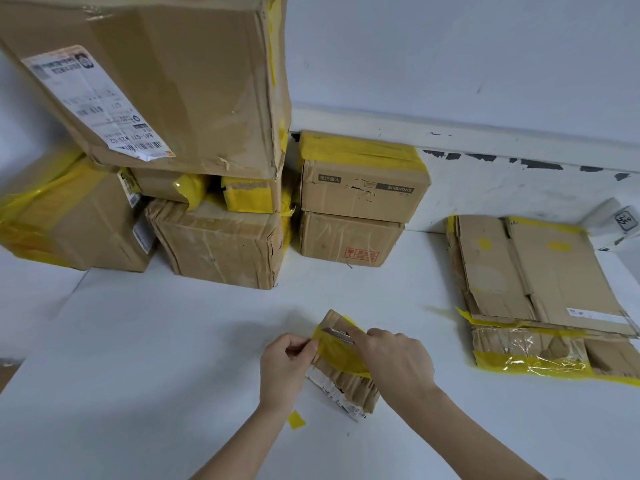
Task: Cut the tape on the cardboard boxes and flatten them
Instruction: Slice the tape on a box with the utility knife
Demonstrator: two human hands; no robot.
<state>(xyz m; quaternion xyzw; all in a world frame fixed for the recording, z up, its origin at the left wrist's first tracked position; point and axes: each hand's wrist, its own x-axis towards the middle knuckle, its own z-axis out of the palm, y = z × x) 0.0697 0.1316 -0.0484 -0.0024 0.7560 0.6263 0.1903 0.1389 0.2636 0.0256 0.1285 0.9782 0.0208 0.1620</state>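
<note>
Pinching the small box's [341,372] taped edge, the left hand [282,370] steadies it while the right hand [394,358] grips a cutter [337,334].

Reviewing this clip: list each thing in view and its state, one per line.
Small box: on the table, still taped yellow, being cut.
Cutter: blade on the small box's tape.
Right hand: gripping the cutter.
Left hand: pinching the small box's edge.
Flattened boxes: lying flat at right, stacked.
Stacked boxes: uncut, sealed, against the wall.
Tape scrap: loose on the table.
</note>
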